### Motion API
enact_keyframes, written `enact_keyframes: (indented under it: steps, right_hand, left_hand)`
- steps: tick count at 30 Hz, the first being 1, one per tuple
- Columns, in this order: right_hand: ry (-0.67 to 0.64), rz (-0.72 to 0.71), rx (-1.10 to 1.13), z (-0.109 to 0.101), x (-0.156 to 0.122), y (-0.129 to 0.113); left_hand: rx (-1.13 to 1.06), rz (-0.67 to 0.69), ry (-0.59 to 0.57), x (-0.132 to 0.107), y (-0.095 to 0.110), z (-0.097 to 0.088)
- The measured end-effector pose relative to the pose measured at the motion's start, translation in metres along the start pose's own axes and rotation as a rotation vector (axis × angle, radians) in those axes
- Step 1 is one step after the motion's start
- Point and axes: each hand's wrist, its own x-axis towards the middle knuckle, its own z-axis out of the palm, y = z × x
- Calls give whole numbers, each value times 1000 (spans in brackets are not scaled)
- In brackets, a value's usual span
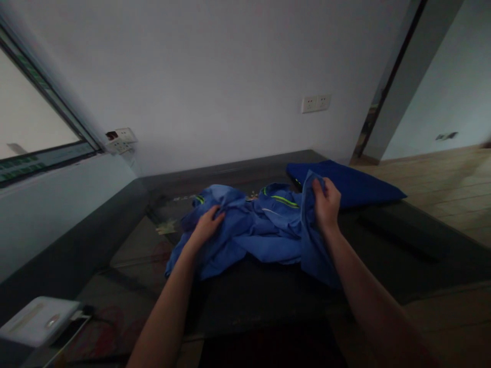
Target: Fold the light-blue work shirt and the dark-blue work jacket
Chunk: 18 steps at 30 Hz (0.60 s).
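A rumpled mid-blue garment, trimmed with bright yellow-green and thin white lines, lies in loose folds across a dark table. My right hand pinches its right edge between thumb and fingers, lifting that cloth upright. My left hand rests on the left part; I cannot tell whether its fingers grip. A darker blue folded cloth sits just behind my right hand, crowding that side. Near the lower left I see a white box with a cable.
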Motion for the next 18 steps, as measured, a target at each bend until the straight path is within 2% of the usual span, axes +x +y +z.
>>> enact_keyframes:
  steps: [2,3,5,7,13,16,18]
  right_hand:
    - [-76,-1,-19,3,-3,-2]
    - [-99,4,-19,4,-3,-3]
    - [-131,10,-15,5,-5,-2]
    - [-158,4,-21,7,-6,-2]
    - [-251,-42,-42,12,-12,-4]
    - [-290,-60,-47,14,-15,-3]
    - [-308,-71,-57,14,-16,-2]
  left_hand:
    - [305,-43,-202,-10,6,16]
    - [435,-68,-255,-15,8,20]
    - [574,-106,-289,-21,10,23]
    - [619,-121,-330,-22,9,21]
    - [573,12,-407,-12,3,21]
    - [419,51,-424,-14,3,28]
    - [233,66,-383,-13,2,29]
